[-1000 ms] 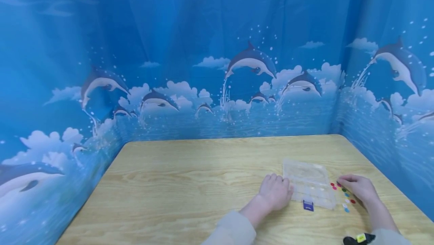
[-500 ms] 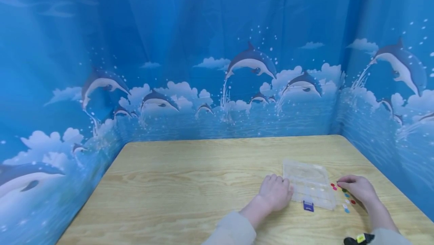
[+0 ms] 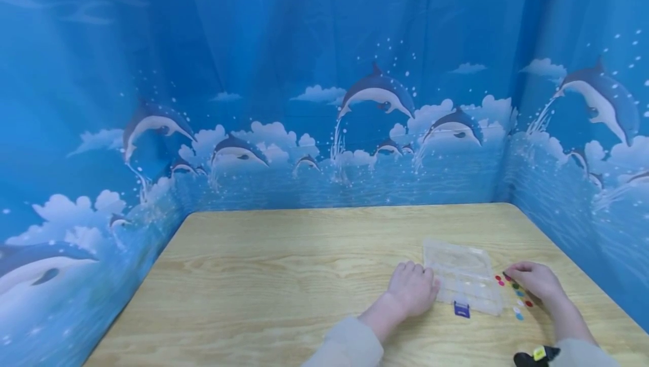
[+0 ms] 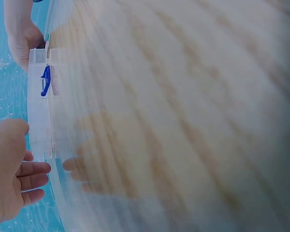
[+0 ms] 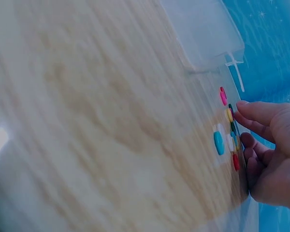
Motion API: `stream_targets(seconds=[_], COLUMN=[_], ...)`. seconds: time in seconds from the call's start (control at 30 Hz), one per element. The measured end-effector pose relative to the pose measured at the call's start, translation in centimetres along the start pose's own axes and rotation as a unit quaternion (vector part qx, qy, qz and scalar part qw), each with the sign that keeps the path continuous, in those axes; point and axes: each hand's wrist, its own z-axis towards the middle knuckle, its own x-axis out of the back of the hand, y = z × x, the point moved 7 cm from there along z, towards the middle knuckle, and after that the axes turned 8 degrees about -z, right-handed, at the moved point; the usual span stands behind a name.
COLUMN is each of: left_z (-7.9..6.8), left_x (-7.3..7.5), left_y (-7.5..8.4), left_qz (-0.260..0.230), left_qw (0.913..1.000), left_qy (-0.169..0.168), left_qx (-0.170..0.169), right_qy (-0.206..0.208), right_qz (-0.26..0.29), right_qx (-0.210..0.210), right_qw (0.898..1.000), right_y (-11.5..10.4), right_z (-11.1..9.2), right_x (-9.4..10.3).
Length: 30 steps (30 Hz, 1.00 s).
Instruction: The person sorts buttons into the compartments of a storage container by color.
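A clear plastic compartment box lies on the table with its lid folded back and a purple latch at its front. My left hand rests at the box's left end; in the left wrist view its relaxed fingers lie beside that end. Right of the box is a scatter of small round coloured buttons, among them a blue one and a red one. My right hand has thumb and forefinger together at a dark button, pinching at its edge.
The wooden table is backed by a blue dolphin-print curtain. A black object with a yellow label lies at the front edge near the right sleeve.
The right fingertips have shifted slightly at the dark button, covering the yellow button that showed beside them earlier. The left hand and box stay where they were.
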Motion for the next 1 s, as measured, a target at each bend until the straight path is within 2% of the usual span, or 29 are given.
stream_targets(seconds=[0.2, 0.33, 0.57, 1.0], left_z=[0.1, 0.1, 0.0, 0.0], left_x=[0.0, 0.0, 0.0, 0.1], left_y=[-0.1, 0.0, 0.0, 0.0], left_qz=[0.004, 0.003, 0.004, 0.002], left_qw=[1.0000, 1.0000, 1.0000, 1.0000], left_qy=[0.007, 0.003, -0.002, -0.004], left_qx=[-0.002, -0.003, -0.001, 0.001], right_qy=[0.024, 0.024, 0.022, 0.006], right_qz=[-0.051, -0.042, -0.062, -0.033], right_qx=[0.024, 0.023, 0.026, 0.043], right_qw=[0.998, 0.999, 0.998, 0.999], right_y=[-0.6, -0.8, -1.0, -1.2], right_z=[0.1, -0.1, -0.1, -0.3], right_x=[0.3, 0.3, 0.1, -0.3])
